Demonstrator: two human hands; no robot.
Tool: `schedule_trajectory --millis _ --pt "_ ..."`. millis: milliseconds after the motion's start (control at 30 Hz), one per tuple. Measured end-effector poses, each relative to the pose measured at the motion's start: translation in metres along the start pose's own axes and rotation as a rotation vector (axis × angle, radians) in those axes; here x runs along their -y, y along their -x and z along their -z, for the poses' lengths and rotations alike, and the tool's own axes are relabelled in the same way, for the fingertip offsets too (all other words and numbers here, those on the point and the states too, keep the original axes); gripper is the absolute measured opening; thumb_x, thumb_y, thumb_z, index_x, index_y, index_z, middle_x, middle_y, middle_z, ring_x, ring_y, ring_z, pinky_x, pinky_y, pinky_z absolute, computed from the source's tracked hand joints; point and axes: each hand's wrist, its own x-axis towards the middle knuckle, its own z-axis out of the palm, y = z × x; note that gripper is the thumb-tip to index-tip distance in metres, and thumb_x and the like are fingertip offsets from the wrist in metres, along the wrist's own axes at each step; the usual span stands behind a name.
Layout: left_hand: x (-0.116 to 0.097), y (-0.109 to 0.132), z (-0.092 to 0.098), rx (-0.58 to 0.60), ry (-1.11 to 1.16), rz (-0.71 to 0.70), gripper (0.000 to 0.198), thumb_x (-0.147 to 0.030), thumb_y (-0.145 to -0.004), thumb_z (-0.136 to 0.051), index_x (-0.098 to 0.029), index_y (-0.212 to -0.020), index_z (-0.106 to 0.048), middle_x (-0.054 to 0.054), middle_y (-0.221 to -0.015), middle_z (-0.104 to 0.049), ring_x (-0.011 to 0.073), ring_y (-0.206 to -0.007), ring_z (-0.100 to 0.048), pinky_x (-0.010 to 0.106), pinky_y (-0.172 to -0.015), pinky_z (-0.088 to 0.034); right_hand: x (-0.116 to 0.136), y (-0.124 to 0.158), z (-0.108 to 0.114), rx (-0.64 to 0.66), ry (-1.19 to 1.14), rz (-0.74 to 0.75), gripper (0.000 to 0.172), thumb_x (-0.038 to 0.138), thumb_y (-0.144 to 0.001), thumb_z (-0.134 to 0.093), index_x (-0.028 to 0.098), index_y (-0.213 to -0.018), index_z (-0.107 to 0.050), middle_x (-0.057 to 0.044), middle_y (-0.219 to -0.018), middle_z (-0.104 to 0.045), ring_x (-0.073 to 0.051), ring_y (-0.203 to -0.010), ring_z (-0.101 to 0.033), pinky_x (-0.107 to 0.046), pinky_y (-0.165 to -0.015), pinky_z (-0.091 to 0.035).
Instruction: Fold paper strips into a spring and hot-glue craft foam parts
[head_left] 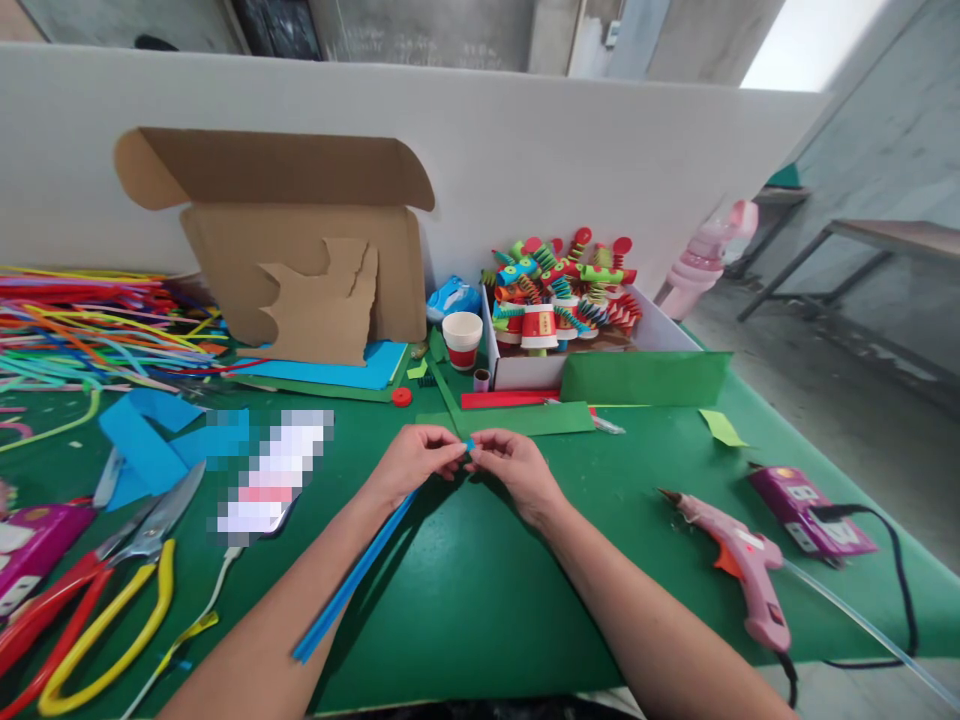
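Both hands meet over the middle of the green counter point(480, 600), and I'll use the pink glue gun point(731, 560) as the reference point for everything else. The left hand point(415, 462) and right hand point(511, 470) sit well to the left of the gun, fingertips pressed together and pinching the top end of a long blue strip point(352, 585), which runs from the pinch down along the left forearm toward the near edge of the counter. Just right of the gun there's a purple box point(806, 510) with a black cord point(904, 590) looping off it. Beyond the gun, further back, a sheet of green paper point(645, 378) leans against a white box point(525, 370) full of bright paper toys point(562, 285), with a small paper cup point(462, 338) beside it. A torn cardboard box point(300, 250) stands far left and back of the gun against the white partition point(562, 150). Way off to the gun's left are scissors point(142, 530) with red and yellow handles, blue paper scraps point(150, 440) and a big pile of coloured pipe cleaners point(90, 320). Behind and right of the gun the counter ends and you see a grey concrete floor point(825, 380), a bare table point(885, 245) and a pink bottle point(701, 262) near the partition's end.
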Motion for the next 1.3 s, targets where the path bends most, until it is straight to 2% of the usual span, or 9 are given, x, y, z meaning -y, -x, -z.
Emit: schedule_trajectory --millis 233,467,667,900,1100,1300 --pt "0.003 0.0 -0.001 -0.018 -0.034 -0.051 0.021 -0.036 -0.061 -0.075 -0.016 -0.062 -0.068 0.002 -0.055 -0.066 0.0116 -0.05 -0.058 0.024 -0.054 -0.048 0.0 -0.001 0.0 -0.039 -0.027 -0.023 0.031 0.037 -0.053 -0.086 0.016 -0.069 -0.07 0.002 -0.059 -0.066 -0.009 -0.053 -0.06 -0.023 -0.059 -0.048" --pt "0.004 0.0 -0.007 -0.014 -0.032 -0.078 0.024 -0.038 -0.059 -0.075 -0.015 -0.061 -0.069 0.002 -0.054 -0.065 0.012 -0.049 -0.057 0.024 -0.053 -0.046 0.0 0.0 0.0 -0.087 -0.051 -0.024 0.023 0.032 -0.054 -0.085 0.017 -0.061 -0.068 0.004 -0.053 -0.063 -0.007 -0.048 -0.056 -0.02 -0.054 -0.044" --pt "0.003 -0.001 -0.01 -0.088 0.043 -0.083 0.024 -0.038 -0.059 -0.075 -0.016 -0.06 -0.067 0.001 -0.054 -0.064 0.0114 -0.049 -0.055 0.024 -0.054 -0.046 0.0 -0.001 -0.002 -0.073 -0.145 -0.076 0.036 0.035 -0.046 -0.09 0.017 -0.071 -0.072 0.002 -0.065 -0.07 -0.009 -0.055 -0.062 -0.023 -0.063 -0.051" --pt "0.006 -0.003 -0.012 -0.09 0.041 -0.102 0.024 -0.037 -0.061 -0.076 -0.015 -0.061 -0.066 0.001 -0.055 -0.062 0.011 -0.051 -0.055 0.024 -0.054 -0.045 -0.002 -0.003 0.001 -0.088 -0.058 -0.013 0.032 0.036 -0.053 -0.087 0.016 -0.073 -0.072 0.002 -0.061 -0.068 -0.009 -0.053 -0.061 -0.023 -0.059 -0.05" --pt "0.009 -0.006 -0.01 -0.056 0.253 -0.023 0.034 -0.038 -0.056 -0.083 -0.015 -0.072 -0.062 -0.001 -0.063 -0.064 0.0111 -0.057 -0.058 0.025 -0.06 -0.047 -0.001 -0.002 -0.001 -0.118 -0.054 -0.01 0.034 0.04 -0.052 -0.086 0.015 -0.07 -0.071 0.001 -0.056 -0.067 -0.009 -0.05 -0.06 -0.023 -0.058 -0.05" --pt "0.009 -0.004 -0.008 -0.104 0.214 -0.016 0.036 -0.041 -0.055 -0.082 -0.016 -0.066 -0.059 -0.004 -0.057 -0.06 0.0076 -0.049 -0.05 0.021 -0.05 -0.039 -0.003 0.0 -0.004 -0.11 -0.038 -0.019 0.034 0.041 -0.052 -0.086 0.015 -0.068 -0.07 0.0 -0.054 -0.066 -0.01 -0.049 -0.061 -0.024 -0.057 -0.052"
